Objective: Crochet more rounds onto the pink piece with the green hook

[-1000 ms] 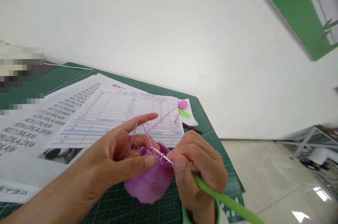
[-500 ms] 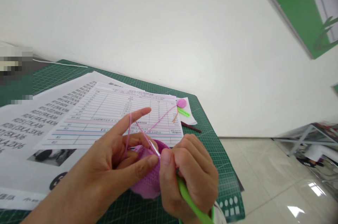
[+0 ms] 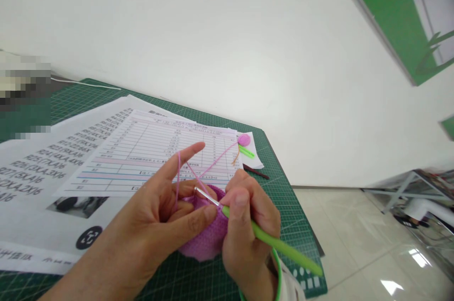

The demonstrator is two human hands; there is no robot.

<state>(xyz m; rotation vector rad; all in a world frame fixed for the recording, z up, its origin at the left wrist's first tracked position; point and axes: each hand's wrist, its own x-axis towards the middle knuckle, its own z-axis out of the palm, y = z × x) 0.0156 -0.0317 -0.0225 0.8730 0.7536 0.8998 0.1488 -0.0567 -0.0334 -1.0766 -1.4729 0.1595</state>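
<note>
My left hand [image 3: 165,211] pinches the rim of a pink crocheted piece [image 3: 204,242] between thumb and fingers. Its index finger is stretched out, with pink yarn [image 3: 178,173] looped over it. My right hand [image 3: 250,225] grips a crochet hook [image 3: 283,246] by its green handle. The hook's silver shaft lies across the top edge of the crocheted piece, its tip pointing left near my left fingers, close to the yarn. From there the strand runs back to a small pink yarn ball [image 3: 244,140].
Printed sheets [image 3: 117,159] cover much of the green cutting mat [image 3: 291,225]. Beside the yarn ball lie a bright green plastic piece [image 3: 246,151] and an orange strand. A dark brown stick [image 3: 256,171] sits near the mat's right side. The white wall [image 3: 213,46] rises behind.
My right hand has turned, so the hook now lies flatter, its handle swung up and out to the right. More of the silver shaft shows. My left hand keeps its hold.
</note>
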